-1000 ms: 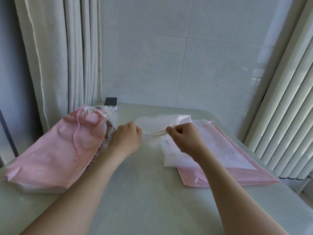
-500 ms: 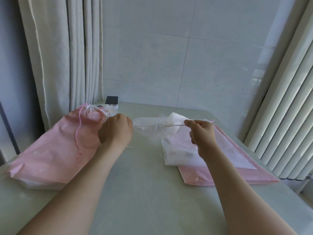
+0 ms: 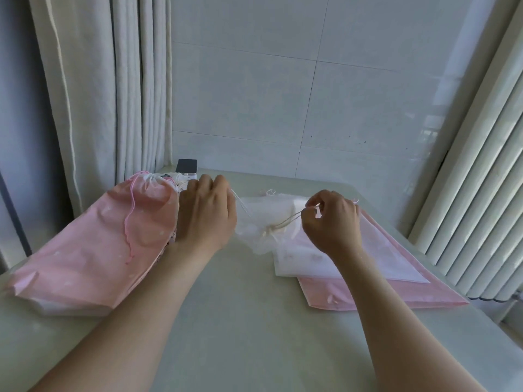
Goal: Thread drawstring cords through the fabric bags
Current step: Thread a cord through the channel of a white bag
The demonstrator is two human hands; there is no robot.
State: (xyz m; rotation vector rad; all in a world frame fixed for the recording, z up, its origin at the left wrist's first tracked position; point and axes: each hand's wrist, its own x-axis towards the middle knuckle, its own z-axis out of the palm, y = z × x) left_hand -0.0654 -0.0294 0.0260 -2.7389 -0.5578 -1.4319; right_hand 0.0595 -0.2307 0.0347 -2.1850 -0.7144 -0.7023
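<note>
The table (image 3: 254,321) is cut off at its near edge and near corners. The stretch between my forearms is open room for moving. A curtain (image 3: 99,94) hangs close behind its left side, and a ribbed radiator (image 3: 467,193) stands just past its right edge.

On the left lies the stuffed bag (image 3: 93,241), pink and drawn shut at its far end, with a pink cord (image 3: 128,222) trailing over it. Its near end reaches the table's left edge. What fills it is hidden, though some patterned cloth shows along its right side beside my left wrist. On the right a flat pink bag (image 3: 396,292) lies with one corner close to the right edge. A flat white bag (image 3: 382,258) lies on top of it, and my right forearm covers part of both.

Between them the sheer bag (image 3: 254,222) sits bunched on the table, its mouth puckered round the cream cord (image 3: 285,223). It looks empty, but the crumpled fabric is too hard to read to be sure.

My left hand (image 3: 205,216) is curled, back up, and a strand of cord runs out from under its fingers. The fingertips themselves are hidden. My right hand (image 3: 332,222) pinches the other strand between thumb and forefinger, the other fingers loosely bent. Both strands run down to the gathers.

Behind the stuffed bag a small dark-topped box (image 3: 186,166) sits near the far left corner, partly hidden by the bag.
</note>
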